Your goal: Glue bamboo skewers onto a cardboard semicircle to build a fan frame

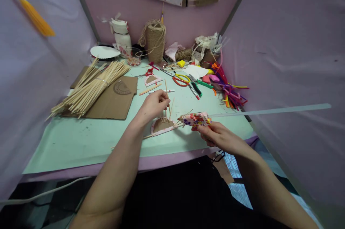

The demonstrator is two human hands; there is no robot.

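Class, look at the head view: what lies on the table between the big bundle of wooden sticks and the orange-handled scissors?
In the head view, between the stick bundle and the orange-handled scissors lie brown cardboard and a white pen.

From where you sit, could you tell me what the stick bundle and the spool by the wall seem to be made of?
The stick bundle looks like bare wood or bamboo: pale, thin, straight, matte. The spool seems to be jute twine: tan, coarse, with frayed strands.
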